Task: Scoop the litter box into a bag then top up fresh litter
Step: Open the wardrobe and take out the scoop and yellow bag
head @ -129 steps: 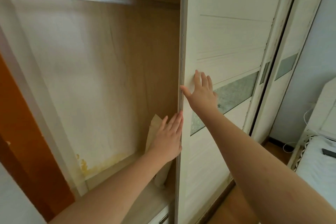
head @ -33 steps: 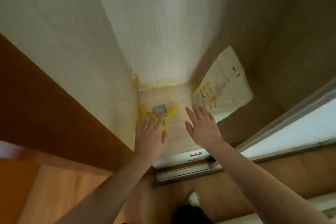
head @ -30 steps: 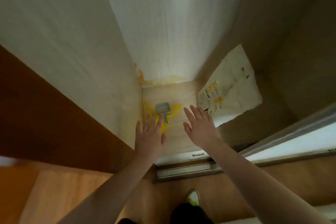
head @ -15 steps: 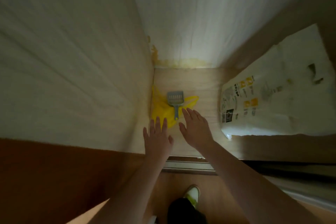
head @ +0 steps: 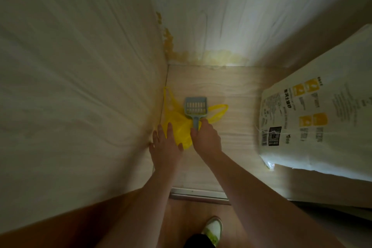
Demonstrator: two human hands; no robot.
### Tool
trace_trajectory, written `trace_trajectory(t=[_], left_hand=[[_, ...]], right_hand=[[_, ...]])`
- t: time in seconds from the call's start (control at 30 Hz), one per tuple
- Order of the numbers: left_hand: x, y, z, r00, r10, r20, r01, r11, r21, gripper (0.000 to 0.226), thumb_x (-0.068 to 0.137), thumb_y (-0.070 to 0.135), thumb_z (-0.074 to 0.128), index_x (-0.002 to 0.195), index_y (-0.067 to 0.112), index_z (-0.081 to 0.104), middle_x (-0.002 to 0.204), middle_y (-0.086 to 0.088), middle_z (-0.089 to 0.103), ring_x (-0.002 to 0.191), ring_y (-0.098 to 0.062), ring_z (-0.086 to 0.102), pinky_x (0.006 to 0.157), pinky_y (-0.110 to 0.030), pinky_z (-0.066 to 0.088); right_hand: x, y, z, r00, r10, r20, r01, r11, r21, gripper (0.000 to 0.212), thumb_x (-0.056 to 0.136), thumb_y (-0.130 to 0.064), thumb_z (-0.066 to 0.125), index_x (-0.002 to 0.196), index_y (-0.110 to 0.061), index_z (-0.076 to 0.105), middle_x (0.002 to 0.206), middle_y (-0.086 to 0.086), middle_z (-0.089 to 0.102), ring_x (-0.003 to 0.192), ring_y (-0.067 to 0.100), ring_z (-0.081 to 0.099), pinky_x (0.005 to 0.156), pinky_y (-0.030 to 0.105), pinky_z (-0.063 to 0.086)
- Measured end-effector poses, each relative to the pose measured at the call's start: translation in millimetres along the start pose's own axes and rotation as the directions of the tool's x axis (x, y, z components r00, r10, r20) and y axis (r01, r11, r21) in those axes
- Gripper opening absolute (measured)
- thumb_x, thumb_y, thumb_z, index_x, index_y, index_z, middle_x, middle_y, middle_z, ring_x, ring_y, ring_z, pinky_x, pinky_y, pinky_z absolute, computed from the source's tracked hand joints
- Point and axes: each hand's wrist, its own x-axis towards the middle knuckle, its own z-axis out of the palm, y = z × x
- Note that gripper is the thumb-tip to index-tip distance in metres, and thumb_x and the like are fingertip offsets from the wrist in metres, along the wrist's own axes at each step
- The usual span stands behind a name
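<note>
1. A home: the inside of a wood-grain wardrobe (head: 211, 90) with stained corners and a door track at its foot
2. A litter sack (head: 322, 119), scoop (head: 195, 110) and yellow bag (head: 177, 127) stored there
3. Wooden floor (head: 181, 219) below

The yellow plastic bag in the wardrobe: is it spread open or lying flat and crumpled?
Flat and crumpled. The yellow plastic bag lies collapsed on the wardrobe floor with the litter scoop on top.

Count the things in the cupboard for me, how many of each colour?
Yellow: 1, the plastic bag
Blue-grey: 1, the litter scoop
White: 1, the big litter sack
Total: 3
</note>
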Motion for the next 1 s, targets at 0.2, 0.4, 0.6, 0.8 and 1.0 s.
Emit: trace_trajectory(t=[0.2, 0.4, 0.6, 0.8, 1.0], left_hand=[[5, -8, 5, 0.986, -0.108, 0.128, 0.137, 0.96, -0.244, 0.05, 0.094, 0.027, 0.052, 0.143, 0.023, 0.039, 0.137, -0.008, 0.049, 0.121, -0.03, 0.053, 0.091, -0.043, 0.046], [-21, -2, -7, 0.997, -0.05, 0.062, 0.066, 0.952, -0.299, 0.018, 0.096, 0.017, 0.047, 0.107, 0.017, 0.062, 0.101, -0.009, 0.067, 0.093, -0.03, 0.063, 0.064, -0.031, 0.042], [-61, 4, -30, 0.998, 0.057, 0.008, -0.052, 0.95, -0.309, 0.016, 0.099, 0.021, 0.047, 0.107, 0.016, 0.06, 0.096, -0.004, 0.065, 0.081, -0.02, 0.061, 0.063, -0.031, 0.046], [-105, 4, -72, 0.965, 0.241, -0.106, -0.261, 0.932, -0.253, 0.017, 0.098, 0.02, 0.05, 0.111, 0.014, 0.059, 0.102, -0.005, 0.06, 0.087, -0.024, 0.062, 0.069, -0.035, 0.046], [-153, 0, -111, 0.894, 0.371, -0.25, -0.435, 0.852, -0.291, 0.008, 0.089, 0.008, 0.061, 0.096, 0.008, 0.06, 0.099, -0.009, 0.058, 0.081, -0.026, 0.061, 0.067, -0.037, 0.051]], right_hand=[[6, -2, 13, 0.976, 0.185, 0.118, -0.206, 0.957, 0.204, 0.037, 0.095, -0.025, 0.053, 0.124, -0.006, 0.039, 0.119, 0.021, 0.061, 0.111, 0.039, 0.057, 0.084, 0.042, 0.044], [-13, 20, -7, 0.98, 0.153, 0.129, -0.177, 0.962, 0.208, 0.026, 0.101, -0.017, 0.038, 0.119, 0.001, 0.047, 0.12, 0.022, 0.058, 0.11, 0.037, 0.055, 0.071, 0.032, 0.035], [-53, 51, -48, 0.971, 0.164, 0.172, -0.212, 0.926, 0.311, 0.036, 0.104, -0.03, 0.032, 0.114, -0.002, 0.051, 0.089, 0.013, 0.059, 0.084, 0.032, 0.057, 0.066, 0.037, 0.039], [-111, 60, -113, 0.993, 0.121, 0.0, -0.106, 0.873, 0.477, 0.027, 0.102, -0.027, 0.039, 0.117, -0.01, 0.053, 0.071, -0.001, 0.052, 0.064, 0.021, 0.053, 0.068, 0.047, 0.051], [-186, 52, -178, 0.984, 0.147, -0.104, -0.055, 0.795, 0.604, 0.027, 0.099, -0.041, 0.044, 0.099, -0.019, 0.06, 0.068, -0.005, 0.053, 0.063, 0.015, 0.052, 0.067, 0.041, 0.049]])
